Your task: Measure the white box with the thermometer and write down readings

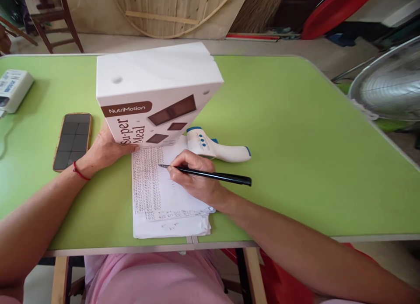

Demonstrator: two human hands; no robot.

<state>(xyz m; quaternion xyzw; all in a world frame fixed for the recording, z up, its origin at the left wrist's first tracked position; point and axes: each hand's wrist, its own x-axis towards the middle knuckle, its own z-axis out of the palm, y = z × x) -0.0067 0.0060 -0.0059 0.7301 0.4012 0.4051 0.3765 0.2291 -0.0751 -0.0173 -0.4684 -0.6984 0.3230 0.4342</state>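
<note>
My right hand (196, 175) pinches a black pen (226, 177), its tip near the handwritten lines on a stack of white paper (187, 199). A white box (157, 70) marked "NutriMotion" stands tilted over the top of the paper. My left hand (110, 148) grips the box at its lower left corner, the thumb in sight and most fingers hidden behind it. Just beyond my right hand, a white and blue infrared thermometer (216, 147) lies on the green table (295, 164), partly over the paper's upper edge.
Left of my left hand lies a phone (72, 140) in an orange-edged case. A white plugged-in device (15, 89) with a cable sits at the far left. At the right edge stands a fan (390, 83). A wooden chair (52, 17) is on the floor beyond.
</note>
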